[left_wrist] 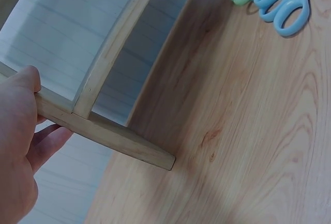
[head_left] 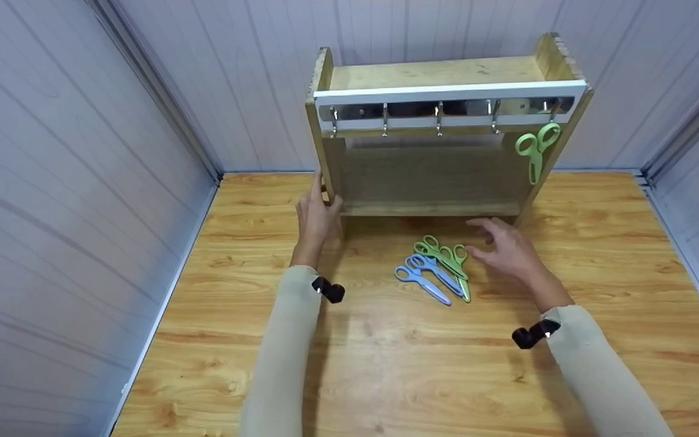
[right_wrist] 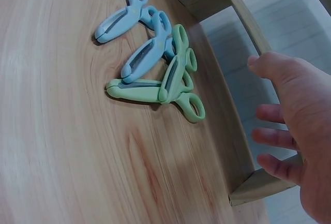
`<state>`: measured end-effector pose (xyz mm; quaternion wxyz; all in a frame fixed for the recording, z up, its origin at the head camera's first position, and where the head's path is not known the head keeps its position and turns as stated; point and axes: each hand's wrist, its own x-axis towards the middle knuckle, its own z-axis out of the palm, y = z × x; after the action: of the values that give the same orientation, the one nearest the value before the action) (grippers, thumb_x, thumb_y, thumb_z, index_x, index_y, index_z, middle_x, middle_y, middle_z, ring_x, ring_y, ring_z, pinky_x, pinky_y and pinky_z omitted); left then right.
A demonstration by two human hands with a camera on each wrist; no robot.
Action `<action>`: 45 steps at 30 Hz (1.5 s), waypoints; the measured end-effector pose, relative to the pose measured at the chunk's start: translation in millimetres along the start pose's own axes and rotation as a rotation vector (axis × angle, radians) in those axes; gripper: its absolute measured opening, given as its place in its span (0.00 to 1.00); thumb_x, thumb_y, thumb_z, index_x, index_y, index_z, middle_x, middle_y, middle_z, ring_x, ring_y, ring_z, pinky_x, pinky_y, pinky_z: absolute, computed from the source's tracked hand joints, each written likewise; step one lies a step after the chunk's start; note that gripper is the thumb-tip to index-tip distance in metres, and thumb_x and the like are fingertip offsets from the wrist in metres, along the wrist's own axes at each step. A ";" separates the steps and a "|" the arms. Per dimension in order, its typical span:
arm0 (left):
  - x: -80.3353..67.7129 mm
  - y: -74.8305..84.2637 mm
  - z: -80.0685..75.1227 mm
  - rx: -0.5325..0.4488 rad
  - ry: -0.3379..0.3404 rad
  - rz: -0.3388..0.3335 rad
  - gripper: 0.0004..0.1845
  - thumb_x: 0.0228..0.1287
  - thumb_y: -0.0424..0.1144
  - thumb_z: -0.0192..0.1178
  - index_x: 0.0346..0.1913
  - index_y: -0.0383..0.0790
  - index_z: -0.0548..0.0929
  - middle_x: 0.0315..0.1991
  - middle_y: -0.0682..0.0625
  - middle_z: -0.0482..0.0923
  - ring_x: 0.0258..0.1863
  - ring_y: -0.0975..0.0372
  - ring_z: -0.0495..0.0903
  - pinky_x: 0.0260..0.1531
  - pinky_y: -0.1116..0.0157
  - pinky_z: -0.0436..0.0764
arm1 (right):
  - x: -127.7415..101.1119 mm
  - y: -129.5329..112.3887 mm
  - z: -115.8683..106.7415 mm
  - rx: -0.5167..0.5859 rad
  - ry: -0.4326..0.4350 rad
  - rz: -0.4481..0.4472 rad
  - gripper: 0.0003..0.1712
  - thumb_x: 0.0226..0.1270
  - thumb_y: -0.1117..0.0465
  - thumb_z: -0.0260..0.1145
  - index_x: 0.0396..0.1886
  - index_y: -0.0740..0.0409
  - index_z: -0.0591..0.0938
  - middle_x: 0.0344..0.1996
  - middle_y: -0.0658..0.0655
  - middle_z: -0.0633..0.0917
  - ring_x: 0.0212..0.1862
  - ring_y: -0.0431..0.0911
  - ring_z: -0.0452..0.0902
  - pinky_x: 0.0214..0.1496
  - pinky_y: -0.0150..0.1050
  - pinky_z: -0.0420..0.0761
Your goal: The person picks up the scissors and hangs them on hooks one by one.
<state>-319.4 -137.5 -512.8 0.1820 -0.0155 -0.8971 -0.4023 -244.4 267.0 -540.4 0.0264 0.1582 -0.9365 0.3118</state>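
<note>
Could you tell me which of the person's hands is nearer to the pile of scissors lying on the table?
The right. The right hand hovers open just beside the pile of scissors, not touching it. The left hand is farther off, gripping the left side post of the wooden rack.

— What carries everything here?
— A light, wood-grain table top (head_left: 386, 364).
— And directly on it?
— A pale wooden hook rack (head_left: 434, 182) at the back; in front, two blue plastic scissors (head_left: 425, 276) and two green plastic scissors (head_left: 446, 258), overlapping in a cluster.
</note>
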 end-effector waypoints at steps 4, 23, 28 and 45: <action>-0.1 0.4 1.0 0.012 -0.004 0.014 0.38 0.78 0.34 0.67 0.87 0.42 0.69 0.64 0.32 0.90 0.49 0.44 0.97 0.52 0.47 0.94 | 0.7 -2.1 0.3 0.001 -0.012 0.004 0.36 0.75 0.54 0.79 0.77 0.62 0.80 0.60 0.73 0.88 0.59 0.70 0.88 0.63 0.69 0.86; -0.4 1.2 -0.8 0.024 -0.005 -0.007 0.39 0.78 0.35 0.68 0.88 0.43 0.68 0.65 0.33 0.90 0.50 0.44 0.97 0.55 0.46 0.93 | 7.1 -9.4 11.6 -0.075 -0.112 0.018 0.37 0.77 0.52 0.77 0.80 0.56 0.78 0.60 0.70 0.88 0.61 0.66 0.87 0.64 0.69 0.86; -0.8 2.0 -1.0 0.020 -0.013 -0.019 0.39 0.78 0.36 0.67 0.88 0.43 0.67 0.66 0.34 0.90 0.50 0.45 0.96 0.57 0.46 0.92 | 7.7 -7.7 18.2 -0.088 -0.109 -0.007 0.36 0.75 0.53 0.79 0.77 0.58 0.80 0.52 0.67 0.88 0.48 0.58 0.86 0.52 0.59 0.86; 0.2 0.5 0.6 0.025 0.000 -0.017 0.38 0.77 0.35 0.67 0.86 0.42 0.70 0.64 0.33 0.91 0.49 0.45 0.98 0.53 0.47 0.94 | 4.7 -9.7 34.9 -0.048 -0.179 -0.004 0.31 0.74 0.55 0.79 0.73 0.60 0.85 0.52 0.66 0.89 0.51 0.58 0.85 0.54 0.57 0.85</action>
<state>-319.7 -136.8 -512.7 0.1789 -0.0056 -0.9022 -0.3925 -244.1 237.6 -562.2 -0.0529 0.1868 -0.9419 0.2740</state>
